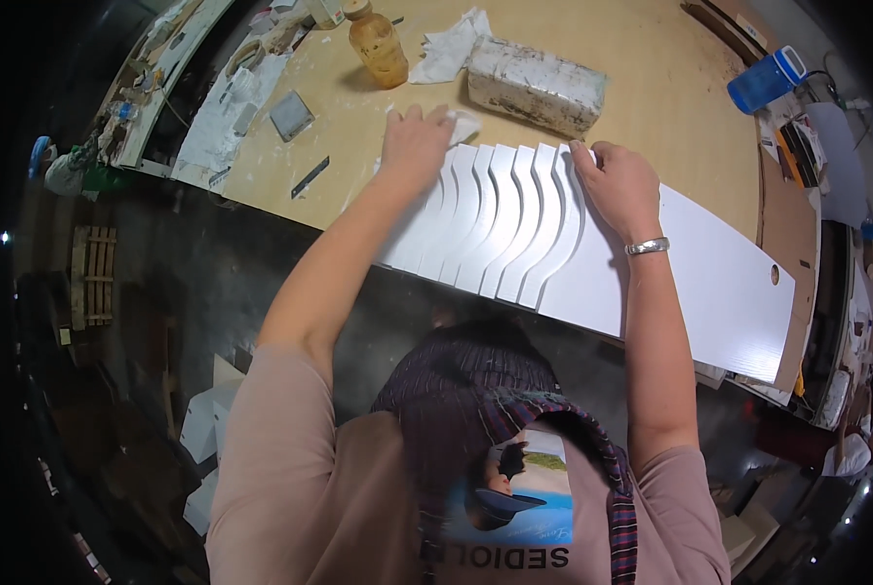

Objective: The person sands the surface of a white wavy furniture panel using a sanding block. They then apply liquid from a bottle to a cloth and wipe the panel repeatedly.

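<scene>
Several white wavy-edged pieces (522, 210) lie overlapped in a row, their curved edges side by side, at the front of the workbench. Fingers bent, my left hand (417, 146) is at the far left end of the row, closed on a crumpled white cloth (465, 126) that shows past its fingertips. My right hand (620, 185) grips the far edge of the row at its right, thumb against the last wavy piece. Under my right forearm, a smooth white board (719, 263) with a small oval hole extends to the right.
Beyond the pieces is a wrapped, stained block (537, 86). An amber bottle (378, 47), white paper (451, 47), a grey square pad (291, 116) and a dark strip (310, 177) lie on the wooden bench top (651, 58). A blue jug (763, 80) stands far right.
</scene>
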`<state>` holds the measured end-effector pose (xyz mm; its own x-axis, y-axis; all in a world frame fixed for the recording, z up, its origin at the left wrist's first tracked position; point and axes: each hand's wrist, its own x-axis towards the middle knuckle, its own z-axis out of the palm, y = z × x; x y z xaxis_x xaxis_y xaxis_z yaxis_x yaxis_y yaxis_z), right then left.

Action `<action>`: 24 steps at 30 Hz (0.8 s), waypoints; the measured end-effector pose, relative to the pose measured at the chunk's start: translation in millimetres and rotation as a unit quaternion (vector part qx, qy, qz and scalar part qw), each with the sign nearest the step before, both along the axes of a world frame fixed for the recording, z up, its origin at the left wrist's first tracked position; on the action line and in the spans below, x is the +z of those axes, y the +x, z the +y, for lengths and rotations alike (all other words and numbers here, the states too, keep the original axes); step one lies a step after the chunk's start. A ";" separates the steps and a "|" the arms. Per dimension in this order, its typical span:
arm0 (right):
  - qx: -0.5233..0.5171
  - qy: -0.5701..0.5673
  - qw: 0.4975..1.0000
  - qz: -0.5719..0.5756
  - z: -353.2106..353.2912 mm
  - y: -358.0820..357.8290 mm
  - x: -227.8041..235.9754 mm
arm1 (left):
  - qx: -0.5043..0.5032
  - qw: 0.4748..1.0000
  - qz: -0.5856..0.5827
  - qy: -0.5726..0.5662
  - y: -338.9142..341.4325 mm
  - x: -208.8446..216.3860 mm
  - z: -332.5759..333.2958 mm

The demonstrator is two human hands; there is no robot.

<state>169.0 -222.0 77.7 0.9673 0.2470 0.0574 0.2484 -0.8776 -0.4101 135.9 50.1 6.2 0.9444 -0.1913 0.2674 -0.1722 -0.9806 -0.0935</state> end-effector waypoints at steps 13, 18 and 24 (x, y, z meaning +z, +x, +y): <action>-0.023 -0.019 0.999 0.022 -2.3 -2.9 3.2 | -0.096 0.983 0.010 -0.159 -14.5 -2.5 -22.4; -0.004 -0.026 0.999 0.024 -1.0 -2.1 7.2 | -0.067 0.994 -0.004 -0.087 -8.8 6.0 -23.0; 0.053 -0.020 0.998 -0.011 -5.8 -0.2 -3.6 | -0.160 0.971 -0.034 -0.172 -33.8 2.1 -43.4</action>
<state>168.8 -227.8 74.1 0.9343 0.3501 0.0666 0.3491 -0.8614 -0.3688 102.1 6.7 8.3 0.8291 -0.3606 0.4273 -0.4782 -0.8533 0.2079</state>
